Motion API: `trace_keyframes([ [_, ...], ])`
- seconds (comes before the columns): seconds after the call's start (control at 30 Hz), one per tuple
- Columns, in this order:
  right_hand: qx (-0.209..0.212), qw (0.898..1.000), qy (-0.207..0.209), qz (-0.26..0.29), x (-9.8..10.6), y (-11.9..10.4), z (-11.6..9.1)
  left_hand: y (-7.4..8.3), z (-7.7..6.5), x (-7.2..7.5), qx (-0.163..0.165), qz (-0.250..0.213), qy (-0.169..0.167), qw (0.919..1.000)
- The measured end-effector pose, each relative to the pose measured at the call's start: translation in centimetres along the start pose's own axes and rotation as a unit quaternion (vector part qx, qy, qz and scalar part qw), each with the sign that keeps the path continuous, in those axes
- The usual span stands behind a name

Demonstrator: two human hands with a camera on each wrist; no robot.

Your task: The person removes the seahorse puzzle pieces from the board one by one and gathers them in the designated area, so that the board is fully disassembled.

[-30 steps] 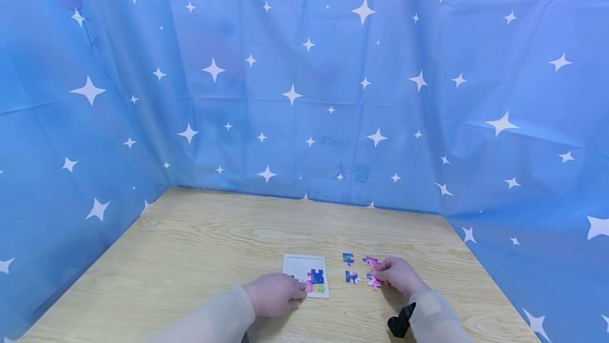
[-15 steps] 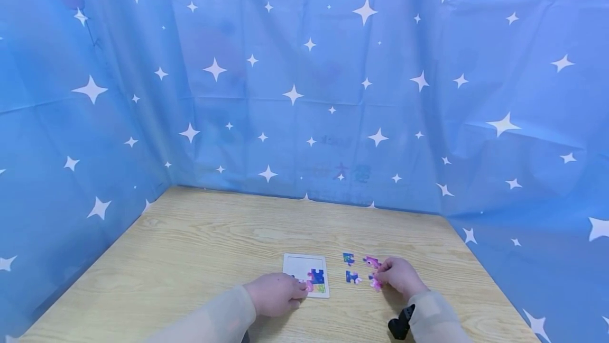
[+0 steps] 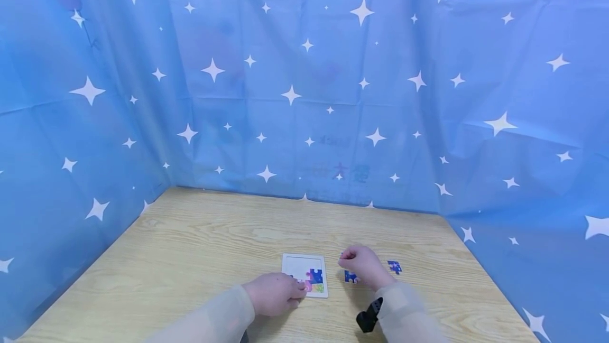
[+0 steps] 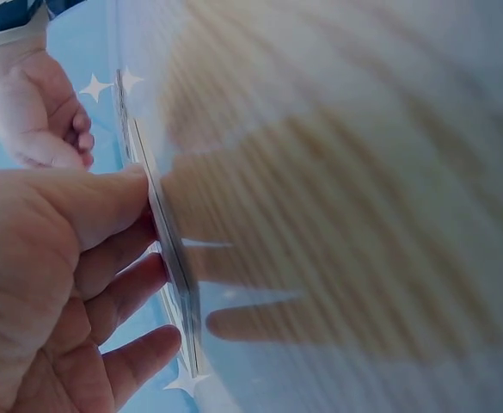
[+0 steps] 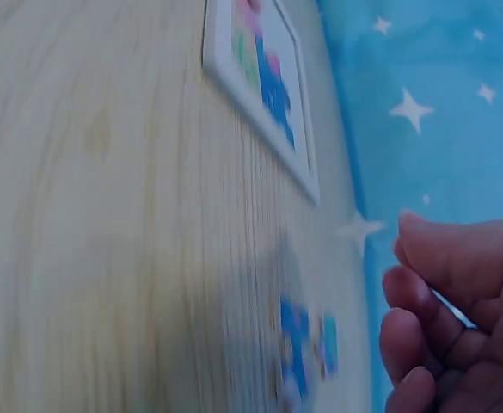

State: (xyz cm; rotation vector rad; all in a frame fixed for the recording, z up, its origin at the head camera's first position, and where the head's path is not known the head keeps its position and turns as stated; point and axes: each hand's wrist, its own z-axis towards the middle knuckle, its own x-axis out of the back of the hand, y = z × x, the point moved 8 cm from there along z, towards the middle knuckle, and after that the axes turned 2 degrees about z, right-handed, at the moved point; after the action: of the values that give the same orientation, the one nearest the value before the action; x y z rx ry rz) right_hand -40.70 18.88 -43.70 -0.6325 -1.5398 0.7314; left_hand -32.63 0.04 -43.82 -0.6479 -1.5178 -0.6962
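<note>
A white puzzle tray (image 3: 325,274) lies mid-table, its lower part filled with blue, pink and yellow-green pieces (image 3: 316,276). My left hand (image 3: 275,294) rests on its lower left corner; in the left wrist view the fingertips (image 4: 167,340) touch the tray's top side. To the right, my right hand (image 3: 366,266) is raised above loose jigsaw pieces, thumb and forefinger close together. No piece shows between them, though the far side of the fingers is hidden. A blue piece (image 3: 350,277) lies below that hand, and a blue-purple piece (image 3: 395,267) right of it.
The wooden table (image 3: 214,237) meets a blue star-printed curtain (image 3: 304,94) at the back and sides. A black wrist device (image 3: 369,316) hangs under my right sleeve. In the right wrist view, two blurred jigsaw pieces (image 5: 294,344) lie on the wood.
My right hand has left the pink pieces and moved left towards the tray, now covering where they lay. The blue-purple piece on the right has come into sight. My left hand stays put.
</note>
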Motion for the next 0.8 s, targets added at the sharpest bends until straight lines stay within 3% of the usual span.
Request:
trace_keyframes([
  [0.37,0.066,0.996,-0.065,-0.012,-4.6,-2.9,0.7,0.1,0.3,0.1,-0.016,0.005,0.008,0.9998],
  [0.67,0.088,0.992,-0.078,-0.036,-6.1,-3.1,0.9,0.0,0.4,-0.1,-0.015,-0.012,0.021,0.9996],
  [0.8,0.096,0.992,-0.077,-0.036,-6.4,-3.2,0.9,0.1,0.3,0.1,-0.007,-0.041,0.033,0.9986],
])
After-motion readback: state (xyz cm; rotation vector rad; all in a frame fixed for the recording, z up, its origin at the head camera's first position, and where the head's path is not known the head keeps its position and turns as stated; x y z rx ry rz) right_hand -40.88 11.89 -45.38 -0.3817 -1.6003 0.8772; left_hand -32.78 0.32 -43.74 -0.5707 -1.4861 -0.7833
